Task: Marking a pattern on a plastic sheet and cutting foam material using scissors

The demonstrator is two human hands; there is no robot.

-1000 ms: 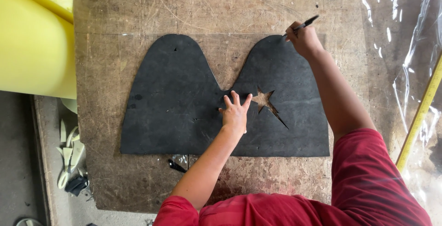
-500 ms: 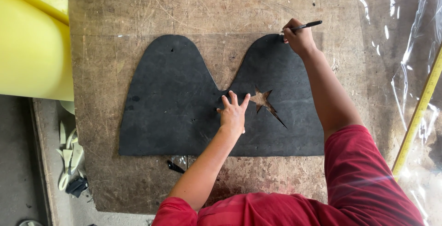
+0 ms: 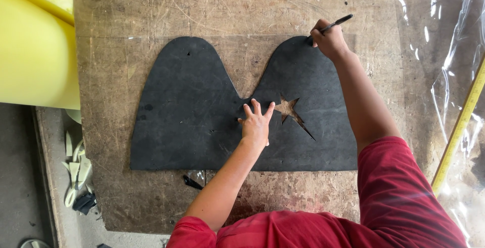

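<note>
Black rubbery sheet (image 3: 202, 116) with two rounded humps lies flat on my scarred wooden bench (image 3: 227, 10).
My left hand (image 3: 256, 124) presses on its middle, fingers spread wide, the star-shaped cut-out (image 3: 289, 109) just beside my fingertips. My right hand (image 3: 329, 39), at the far hump's top edge, pinches a dark pen-like tool (image 3: 337, 22). Yellow foam (image 3: 35, 51) sits well beyond my left hand.

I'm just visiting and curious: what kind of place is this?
Probably a small craft or upholstery workshop: a scarred wooden workbench, a dark template sheet being traced with a pen, yellow foam blocks, and a yellow measuring tape.
</note>
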